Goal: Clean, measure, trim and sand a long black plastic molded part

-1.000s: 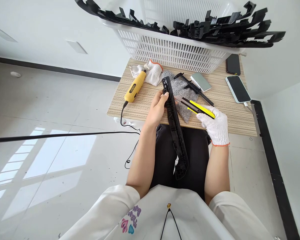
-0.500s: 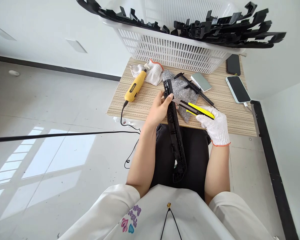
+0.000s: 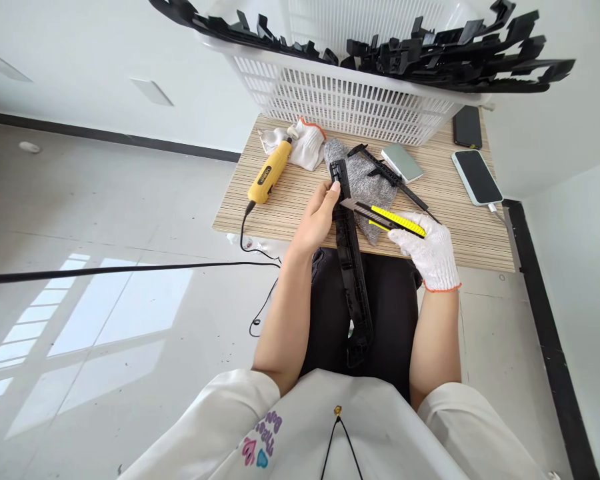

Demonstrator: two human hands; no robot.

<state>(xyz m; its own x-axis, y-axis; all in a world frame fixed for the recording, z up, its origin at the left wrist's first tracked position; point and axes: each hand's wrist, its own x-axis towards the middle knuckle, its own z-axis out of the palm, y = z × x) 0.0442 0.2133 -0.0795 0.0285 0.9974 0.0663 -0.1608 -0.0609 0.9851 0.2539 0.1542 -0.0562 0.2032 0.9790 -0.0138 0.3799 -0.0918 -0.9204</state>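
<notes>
As left fingers [image 3: 333,192] pinch black strip [image 3: 351,273], gloved right fingers [image 3: 401,239] clasp cutter [image 3: 398,221], shifted leftward

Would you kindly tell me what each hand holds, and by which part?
Left hand: black strip, near its far end. Right hand: knife, by its handle.

Apparently a small workshop: yellow rotary tool [image 3: 269,177], black caliper [image 3: 391,175], utility knife [image 3: 397,219], white basket [image 3: 345,100] of black plastic parts [image 3: 410,60].

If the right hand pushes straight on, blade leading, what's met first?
Probably the black plastic part; the blade tip overlaps it in view, though contact is unclear. The bare left hand lies just beyond.
</notes>
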